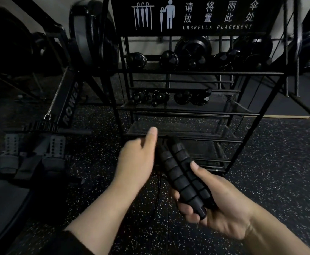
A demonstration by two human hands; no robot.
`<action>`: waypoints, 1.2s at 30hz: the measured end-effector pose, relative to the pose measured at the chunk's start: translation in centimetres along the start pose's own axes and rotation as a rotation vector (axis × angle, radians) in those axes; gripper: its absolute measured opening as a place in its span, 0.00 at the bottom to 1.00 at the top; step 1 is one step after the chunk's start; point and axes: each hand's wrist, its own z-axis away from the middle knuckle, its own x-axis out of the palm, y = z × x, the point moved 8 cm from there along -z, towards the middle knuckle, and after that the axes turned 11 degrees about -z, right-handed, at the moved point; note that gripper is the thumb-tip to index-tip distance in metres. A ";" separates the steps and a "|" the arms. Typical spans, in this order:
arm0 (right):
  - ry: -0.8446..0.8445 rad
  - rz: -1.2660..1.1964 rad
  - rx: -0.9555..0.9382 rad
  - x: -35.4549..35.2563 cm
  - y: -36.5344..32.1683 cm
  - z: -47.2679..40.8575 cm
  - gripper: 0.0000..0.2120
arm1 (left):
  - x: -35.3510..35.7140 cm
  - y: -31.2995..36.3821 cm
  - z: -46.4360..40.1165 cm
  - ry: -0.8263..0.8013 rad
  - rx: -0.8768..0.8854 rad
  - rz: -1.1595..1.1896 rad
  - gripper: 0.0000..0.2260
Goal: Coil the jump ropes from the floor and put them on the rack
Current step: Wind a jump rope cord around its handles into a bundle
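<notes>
Two black ribbed foam jump rope handles [182, 173] lie side by side in my right hand [216, 205], which grips them near their lower ends. My left hand [137, 159] is beside the handles' upper ends, thumb raised, its fingers hidden behind the hand, so what it holds cannot be told. A thin black rope [157, 192] hangs from under my hands toward the speckled floor. The black metal rack [191, 115] stands right in front of me, with tiered shelves.
The rack carries an "Umbrella Placement" sign [196, 13]; dark weight plates and dumbbells [168, 59] sit behind it. A rowing machine [65, 107] with foot straps stands at left. Speckled rubber floor [279, 162] spreads to the right.
</notes>
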 end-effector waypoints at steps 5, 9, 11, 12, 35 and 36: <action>-0.252 -0.009 0.059 0.9 0.5 1.6 0.26 | 0.8 2.1 0.4 -0.198 0.286 0.243 0.18; -0.507 -0.172 -0.007 2.6 -0.1 2.4 0.27 | 2.8 2.0 2.1 -0.245 0.149 0.507 0.19; -0.540 -0.215 -0.060 2.8 -0.9 2.5 0.27 | 4.3 2.1 2.8 -0.275 0.111 0.494 0.14; -0.524 -0.231 -0.077 2.7 -1.2 2.5 0.27 | 4.8 2.3 3.0 -0.285 0.130 0.439 0.11; 0.527 1.773 -0.050 -4.2 -2.9 0.9 0.21 | 6.2 2.9 4.3 -0.502 0.590 -0.790 0.09; 0.459 1.741 0.008 -4.2 -2.2 0.8 0.22 | 6.0 3.0 4.3 -0.544 0.602 -0.772 0.08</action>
